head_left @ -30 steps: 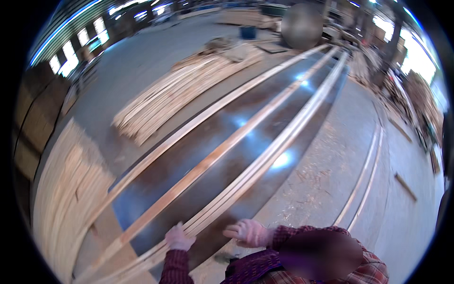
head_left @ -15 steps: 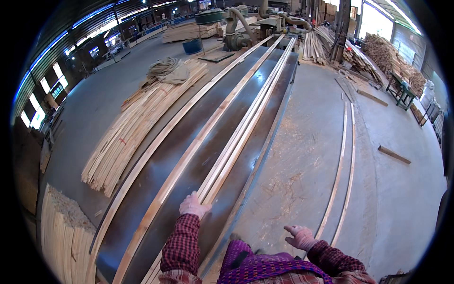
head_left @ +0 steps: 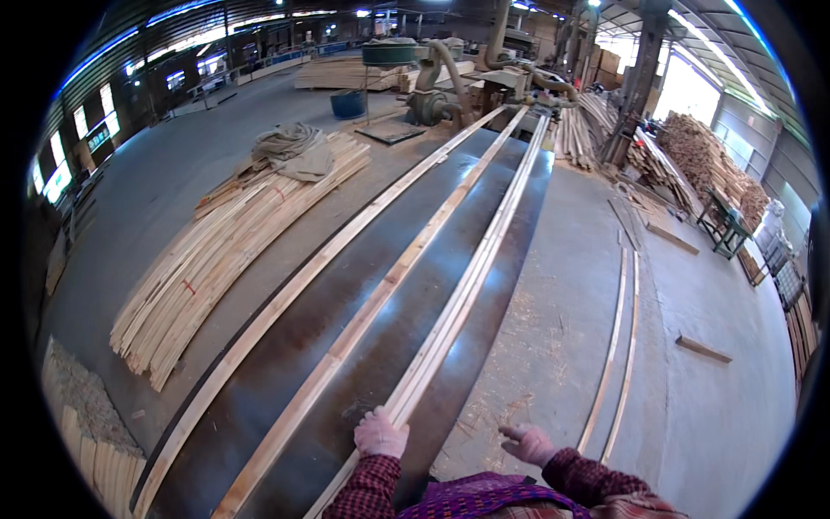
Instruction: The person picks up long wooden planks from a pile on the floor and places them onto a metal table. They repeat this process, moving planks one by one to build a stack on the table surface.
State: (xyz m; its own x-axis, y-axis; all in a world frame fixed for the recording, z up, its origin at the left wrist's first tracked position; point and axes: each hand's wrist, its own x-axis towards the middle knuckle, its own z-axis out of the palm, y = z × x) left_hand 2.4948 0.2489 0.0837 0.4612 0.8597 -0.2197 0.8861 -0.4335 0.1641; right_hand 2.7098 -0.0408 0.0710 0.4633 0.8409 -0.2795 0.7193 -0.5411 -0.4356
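Note:
My left hand, in what looks like a pale work glove, is closed over the near part of a bundle of long, thin wood strips. These strips lie side by side along the right part of a long dark metal table and run toward a machine at its far end. My right hand, gloved alike, hangs over the floor right of the table, its fingers partly stretched to the left and nothing seen in them. A wider wood strip lies along the table's middle, and another strip follows its left edge.
Left of the table lies a stack of wood strips with a grey cloth on it. Two thin strips and a short wood block lie on the right floor. A machine with hoses stands at the far end.
The view has tilted up and shifted. My left hand stays on the strip bundle, which lies closer together now. My right hand has moved slightly left, toward the table.

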